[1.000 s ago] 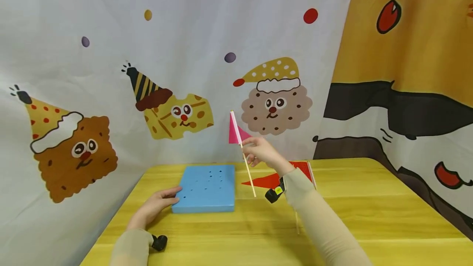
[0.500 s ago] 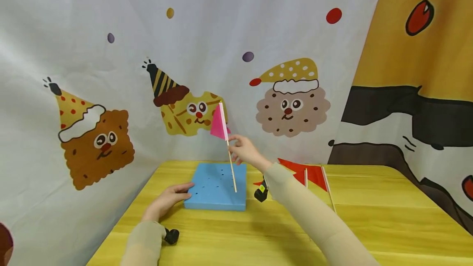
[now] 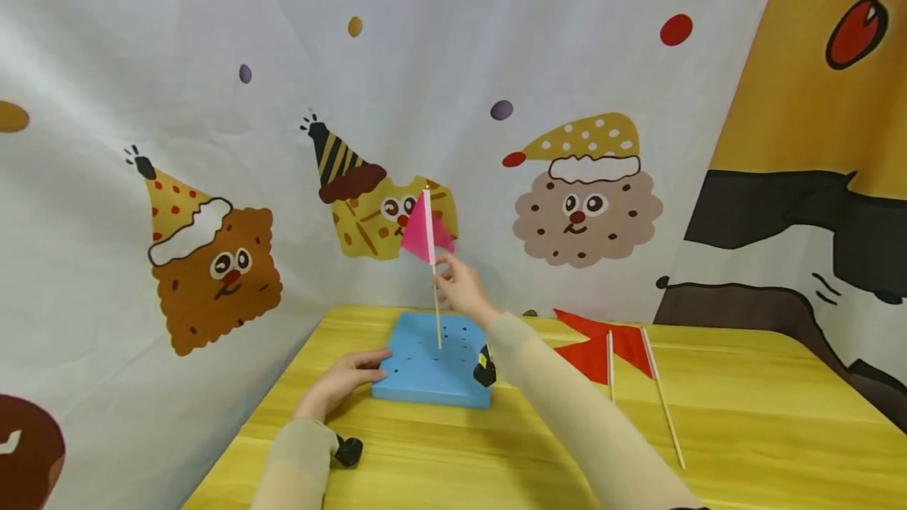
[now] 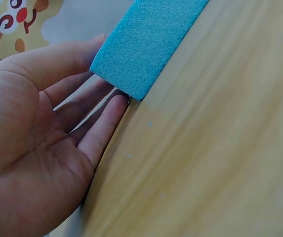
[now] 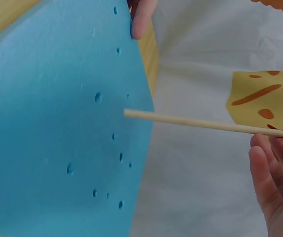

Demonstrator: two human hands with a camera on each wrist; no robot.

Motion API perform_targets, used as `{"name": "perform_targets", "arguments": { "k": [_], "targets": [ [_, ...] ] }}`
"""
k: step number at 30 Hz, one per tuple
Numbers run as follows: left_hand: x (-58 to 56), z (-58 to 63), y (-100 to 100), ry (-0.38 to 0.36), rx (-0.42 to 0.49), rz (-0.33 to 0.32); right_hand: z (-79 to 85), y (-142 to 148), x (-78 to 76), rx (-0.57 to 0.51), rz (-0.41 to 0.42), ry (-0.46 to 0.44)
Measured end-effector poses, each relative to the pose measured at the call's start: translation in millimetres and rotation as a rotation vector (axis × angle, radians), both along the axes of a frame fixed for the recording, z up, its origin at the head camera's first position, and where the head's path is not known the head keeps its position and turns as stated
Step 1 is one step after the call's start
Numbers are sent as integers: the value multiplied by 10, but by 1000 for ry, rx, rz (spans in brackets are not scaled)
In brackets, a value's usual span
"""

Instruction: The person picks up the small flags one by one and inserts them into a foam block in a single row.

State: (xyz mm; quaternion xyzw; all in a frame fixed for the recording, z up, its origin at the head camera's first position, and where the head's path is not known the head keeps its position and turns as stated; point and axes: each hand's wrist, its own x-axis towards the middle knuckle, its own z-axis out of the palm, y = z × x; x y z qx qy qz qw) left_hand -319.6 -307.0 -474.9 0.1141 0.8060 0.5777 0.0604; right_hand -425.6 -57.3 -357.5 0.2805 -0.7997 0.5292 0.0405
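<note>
A pink triangular flag [image 3: 418,230] on a thin wooden stick is held upright over a blue foam block [image 3: 404,384]. My right hand [image 3: 462,287] pinches the stick just below the cloth. In the right wrist view the stick's bare lower end [image 5: 151,117] is apart from the block's top, which has several small holes. My left hand [image 3: 346,378] rests against the block's left edge. The left wrist view shows the left hand's fairly straight fingers [image 4: 101,128] touching the block's corner and side.
Two red flags [image 3: 591,359] on wooden sticks lie on the yellow wooden table [image 3: 538,455], right of the block and partly behind the right forearm. A white cloth [image 3: 425,61] printed with cartoon cookies and cheese hangs behind the table.
My right hand has carried the pink flag left, from beside the block to above it, and the stick stands more upright. The left hand stays at the block. The head view has turned left.
</note>
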Motion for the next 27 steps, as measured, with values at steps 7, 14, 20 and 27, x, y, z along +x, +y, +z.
{"name": "perform_targets", "arguments": {
  "k": [7,14,20,27],
  "targets": [
    [-28,-32,21,-13,20,26,-76,-125,-38,-54,-9,-27],
    [-43,-40,18,-10,26,22,-123,-236,-49,-60,-50,-9],
    [-57,-60,19,-14,30,18,-137,-288,-38,-25,-80,13],
    [-56,-53,-8,-8,27,20,-190,-329,-62,-25,-55,-5]
  ]
}}
